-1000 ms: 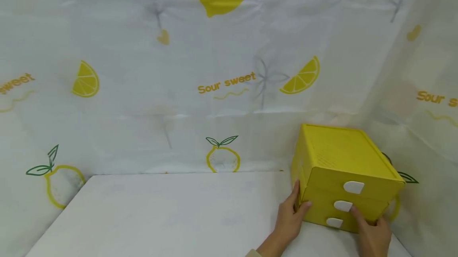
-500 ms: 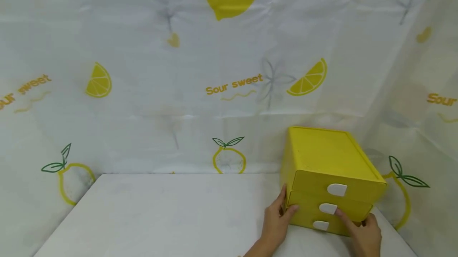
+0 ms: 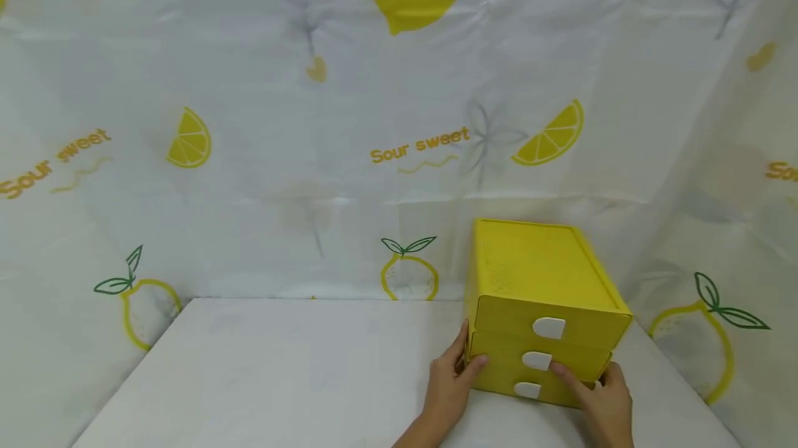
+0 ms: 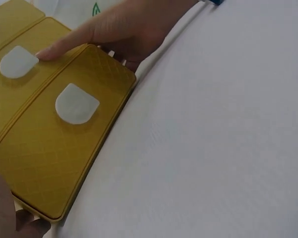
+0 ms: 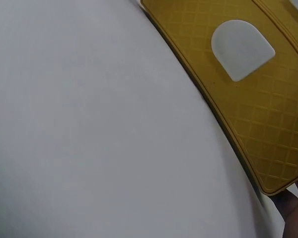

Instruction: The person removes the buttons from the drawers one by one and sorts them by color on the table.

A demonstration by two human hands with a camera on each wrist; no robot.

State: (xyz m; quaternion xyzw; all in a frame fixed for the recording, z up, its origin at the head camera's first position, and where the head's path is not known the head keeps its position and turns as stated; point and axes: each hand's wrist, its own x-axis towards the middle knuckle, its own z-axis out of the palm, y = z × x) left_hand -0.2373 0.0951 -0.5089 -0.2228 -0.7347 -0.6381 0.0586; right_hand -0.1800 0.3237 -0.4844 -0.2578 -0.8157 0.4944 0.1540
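A yellow desktop drawer unit [image 3: 536, 261] with three stacked drawers stands at the right of the table in the head view. Each drawer front bears a white rounded tab, such as the top tab [image 3: 549, 327]. My left hand [image 3: 450, 382] grips the unit's lower left side, thumb on the front and fingers along the side. On the lower right, my right hand [image 3: 601, 403] holds it with the thumb beside the middle tab; its other fingers are mostly hidden behind the corner. The left wrist view shows the bottom drawer front [image 4: 64, 148] close over the table, between both hands.
The white table [image 3: 280, 365] extends to the left of the unit. Behind it hangs a pale sheet [image 3: 280, 122] printed with lemons and "Sour sweet", which continues along the right side.
The drawer unit has moved left along the table, away from the right-hand sheet, with both hands keeping their hold on it. The head view has turned slightly left.
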